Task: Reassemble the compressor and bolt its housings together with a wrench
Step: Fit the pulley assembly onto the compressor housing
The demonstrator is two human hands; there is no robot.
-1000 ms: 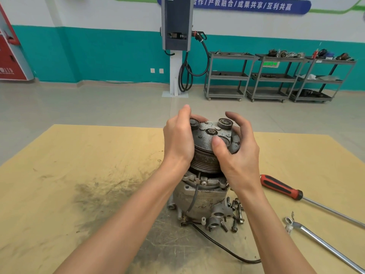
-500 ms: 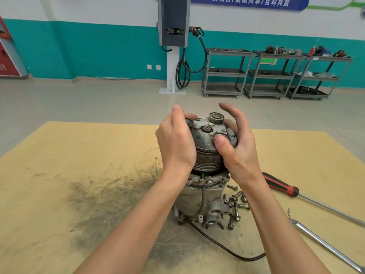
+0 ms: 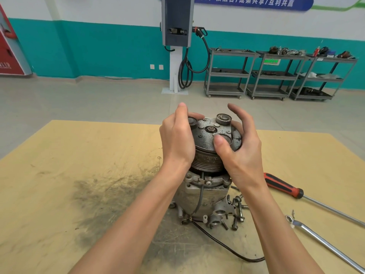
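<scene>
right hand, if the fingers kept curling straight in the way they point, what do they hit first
Probably the raised round boss on the compressor top plate; the right hand fingers arch just above it, though depth is unclear.

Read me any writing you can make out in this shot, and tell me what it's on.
"教融合/成果共享/互利共赢", partly cut off by the frame's top edge: blue wall banner.
Green lit sign on the middle cart: too blurred to read.
Red board at far left: white marks, illegible.
Compressor: faint marks on the pulley and body, unreadable.
</scene>
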